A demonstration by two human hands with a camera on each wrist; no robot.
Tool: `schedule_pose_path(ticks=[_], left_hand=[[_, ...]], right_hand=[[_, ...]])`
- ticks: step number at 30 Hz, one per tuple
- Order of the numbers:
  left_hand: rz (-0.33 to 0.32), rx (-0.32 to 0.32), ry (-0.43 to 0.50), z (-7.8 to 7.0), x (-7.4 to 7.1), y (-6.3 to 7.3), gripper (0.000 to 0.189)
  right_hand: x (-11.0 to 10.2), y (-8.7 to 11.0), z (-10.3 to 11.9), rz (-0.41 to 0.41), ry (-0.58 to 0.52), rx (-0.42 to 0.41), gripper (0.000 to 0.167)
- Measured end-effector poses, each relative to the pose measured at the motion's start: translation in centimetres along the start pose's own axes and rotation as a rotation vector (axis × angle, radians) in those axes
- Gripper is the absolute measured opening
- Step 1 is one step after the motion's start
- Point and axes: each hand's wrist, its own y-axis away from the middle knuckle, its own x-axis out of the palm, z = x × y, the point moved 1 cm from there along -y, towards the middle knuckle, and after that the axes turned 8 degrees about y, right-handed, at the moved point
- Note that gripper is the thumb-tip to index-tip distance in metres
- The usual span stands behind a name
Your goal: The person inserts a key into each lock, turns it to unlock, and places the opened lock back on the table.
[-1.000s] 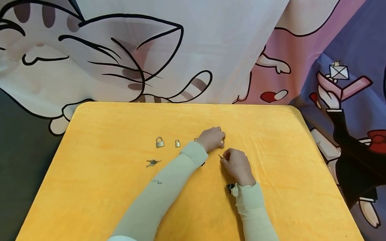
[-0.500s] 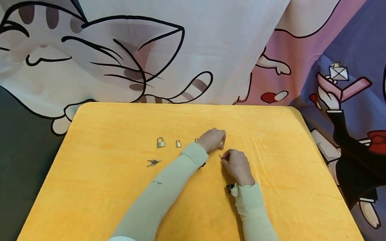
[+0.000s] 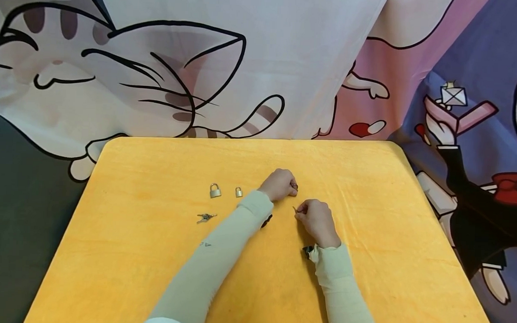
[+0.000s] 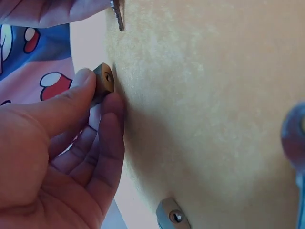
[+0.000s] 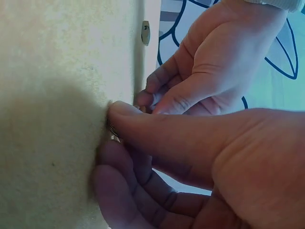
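Observation:
My left hand (image 3: 279, 184) pinches a small brass padlock (image 4: 105, 78) between thumb and fingers, low over the yellow table. Its keyhole end shows in the left wrist view. To the right and nearer the body, my right hand (image 3: 318, 221) holds a small key (image 4: 117, 18) between thumb and fingertips, the toothed blade sticking out. Padlock and key are apart. In the right wrist view, the thumb and fingers cover most of the key. Left of my left hand, a small padlock (image 3: 238, 192) and a larger padlock (image 3: 215, 192) lie on the table.
A bunch of keys (image 3: 205, 218) lies on the yellow tabletop (image 3: 131, 252), left of my left sleeve. Behind the table's far edge hangs a cartoon-printed cloth (image 3: 313, 63). A blurred grey ring-shaped piece (image 4: 291, 138) shows at the left wrist view's right edge.
My left hand has shifted slightly left with its padlock, covering another padlock that peeked out beside the wrist. The right hand and its key have stayed nearly still.

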Motion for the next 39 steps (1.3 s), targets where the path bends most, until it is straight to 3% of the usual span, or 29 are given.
schedule_pose_path(ticks=[11,19,23,27,31,39], left_hand=[[-0.073,-0.009,0.135,0.4,-1.6,1.2,0.01],[-0.122,-0.03,0.331,1.3,-2.0,2.0,0.011],[-0.128,-0.071,0.498,1.7,-2.0,2.6,0.016],[-0.146,-0.1,0.693,1.9,-1.8,3.3,0.018],[-0.167,-0.078,0.826,1.9,-1.8,4.1,0.019],[-0.189,-0.109,1.032,1.8,-1.5,5.0,0.026]], right_hand=[[-0.2,0.1,0.1,-0.044,-0.048,0.001,0.008],[-0.4,0.0,0.2,-0.153,-0.149,-0.05,0.012],[-0.5,0.0,0.3,-0.204,-0.213,-0.033,0.013],[-0.6,-0.1,0.4,-0.295,-0.305,-0.012,0.011],[-0.7,-0.1,0.6,-0.337,-0.444,-0.014,0.011],[-0.8,0.0,0.8,-0.247,-0.738,-0.018,0.017]])
